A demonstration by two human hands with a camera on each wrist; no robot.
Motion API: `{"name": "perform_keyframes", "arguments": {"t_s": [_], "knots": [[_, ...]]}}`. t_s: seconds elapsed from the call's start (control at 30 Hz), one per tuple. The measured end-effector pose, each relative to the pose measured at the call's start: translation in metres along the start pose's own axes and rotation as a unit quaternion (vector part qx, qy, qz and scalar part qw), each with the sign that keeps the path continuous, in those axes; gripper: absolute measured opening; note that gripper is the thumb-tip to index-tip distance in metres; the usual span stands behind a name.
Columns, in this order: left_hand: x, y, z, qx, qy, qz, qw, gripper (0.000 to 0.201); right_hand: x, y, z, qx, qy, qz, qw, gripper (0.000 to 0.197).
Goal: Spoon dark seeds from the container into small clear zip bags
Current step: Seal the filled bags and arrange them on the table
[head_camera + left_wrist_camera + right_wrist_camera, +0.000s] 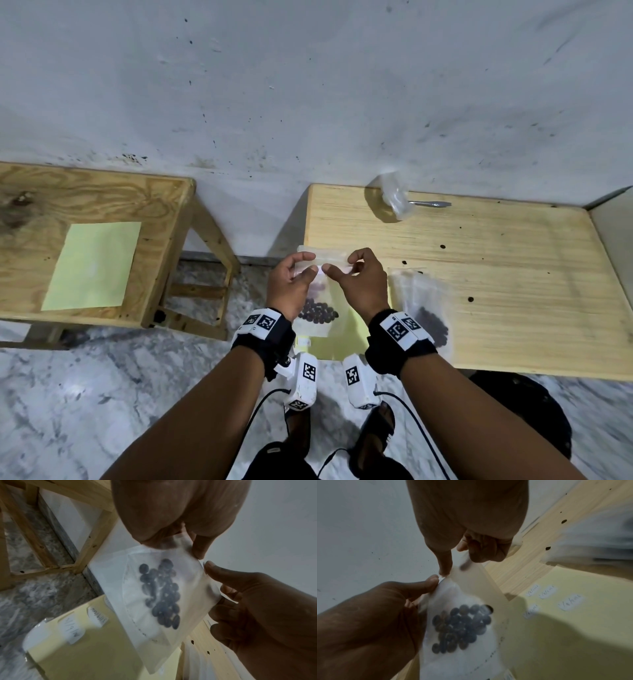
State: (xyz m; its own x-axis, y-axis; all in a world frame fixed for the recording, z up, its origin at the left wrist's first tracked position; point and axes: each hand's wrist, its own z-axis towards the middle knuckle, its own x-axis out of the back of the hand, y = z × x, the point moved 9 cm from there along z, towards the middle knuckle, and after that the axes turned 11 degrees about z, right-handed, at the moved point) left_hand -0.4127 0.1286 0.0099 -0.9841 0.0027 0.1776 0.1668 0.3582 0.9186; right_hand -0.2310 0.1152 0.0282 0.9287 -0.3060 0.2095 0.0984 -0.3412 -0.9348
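A pale, speckled plaster wall point(308, 85) rises behind a light wooden tabletop point(496, 274), and in the head view both hands work just above its near left corner. The left hand point(291, 287) and right hand point(363, 284) each pinch the top strip of a small clear plastic zip bag point(322, 329), thumbs almost touching at the middle of the seal; the cluster of dark round seeds point(317, 313) hangs well below the fingers, pooled in the bag's lower half. A second filled clear bag point(424, 315) lies flat on the tabletop just right of the right wrist, and a crumpled clear plastic pouch point(394, 197) with a thin metal spoon handle point(431, 204) sits far beyond the fingers by the wall. From the left wrist, the thumb and forefinger close on the film's upper edge, with a pale yellow sheet carrying handwritten white labels point(96, 649) beneath. From the right wrist, the right thumb and curled fingers nip the same edge. The bag looks light, limp and slick, so it probably folds wherever unsupported; the stiffer zip strip seems the sound place to hold, pressed along its length, keeping the seeds low so none sit in the seal.
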Motion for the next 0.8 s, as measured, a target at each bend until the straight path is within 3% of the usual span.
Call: {"name": "perform_keyframes", "arguments": {"t_s": [0.13, 0.27, 0.53, 0.67, 0.8], "knots": [[0.002, 0.0, -0.001, 0.001, 0.006, 0.007, 1.0, 0.017, -0.003, 0.0, -0.002, 0.02, -0.003, 0.01, 1.0, 0.041], [0.006, -0.002, -0.001, 0.006, 0.018, 0.005, 1.0, 0.016, -0.009, -0.001, -0.002, 0.048, -0.052, 0.009, 0.997, 0.039], [0.005, 0.006, -0.002, -0.024, 0.006, 0.019, 1.0, 0.022, -0.007, -0.004, -0.001, 0.052, -0.036, -0.01, 0.998, 0.037], [0.01, 0.003, 0.002, 0.016, 0.022, -0.021, 0.999, 0.026, -0.002, 0.002, -0.004, 0.036, -0.086, 0.045, 0.995, 0.026], [0.006, 0.008, 0.0, 0.031, 0.008, -0.041, 0.999, 0.039, 0.002, 0.018, -0.013, -0.016, -0.159, 0.029, 0.987, 0.019]]}}
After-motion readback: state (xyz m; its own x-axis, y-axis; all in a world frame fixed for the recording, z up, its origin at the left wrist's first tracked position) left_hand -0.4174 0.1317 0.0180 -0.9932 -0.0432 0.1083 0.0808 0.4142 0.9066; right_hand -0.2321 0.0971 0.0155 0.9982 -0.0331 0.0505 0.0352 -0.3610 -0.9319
